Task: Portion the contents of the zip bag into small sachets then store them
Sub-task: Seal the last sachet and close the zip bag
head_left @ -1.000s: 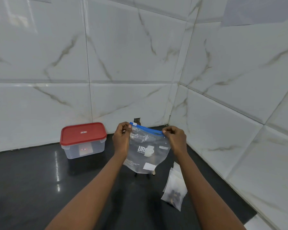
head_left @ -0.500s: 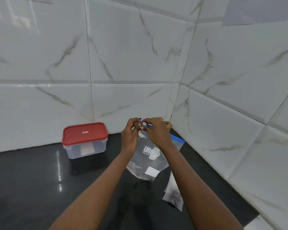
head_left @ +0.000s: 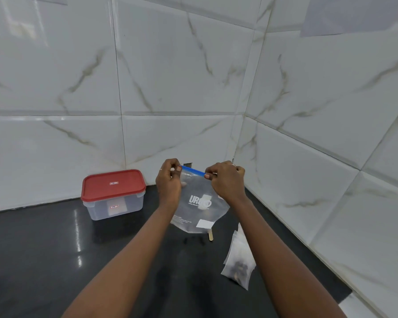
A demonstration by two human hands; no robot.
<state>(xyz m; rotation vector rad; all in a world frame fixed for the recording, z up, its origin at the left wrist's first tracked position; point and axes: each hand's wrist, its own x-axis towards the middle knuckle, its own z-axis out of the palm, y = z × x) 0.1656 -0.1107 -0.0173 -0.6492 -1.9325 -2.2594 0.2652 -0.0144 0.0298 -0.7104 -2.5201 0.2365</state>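
Observation:
A clear zip bag (head_left: 199,207) with white print and a blue zip strip hangs upright above the black counter. My left hand (head_left: 169,183) pinches the left end of the strip. My right hand (head_left: 226,181) pinches the strip farther right, thumb and finger pressed on it. Small translucent sachets (head_left: 239,265) lie in a pile on the counter at the right, partly behind my right forearm, with dark bits inside the front one. A clear plastic box with a red lid (head_left: 113,193) stands shut at the left, against the wall.
The black counter (head_left: 44,260) meets white marble-look tiled walls (head_left: 170,88) at the back and right, forming a corner just behind the bag. A small wooden stick (head_left: 210,235) lies on the counter below the bag.
My right hand went from the strip's right end to beside my left hand, then slid back right along the blue strip. The bag stayed held up in the same place.

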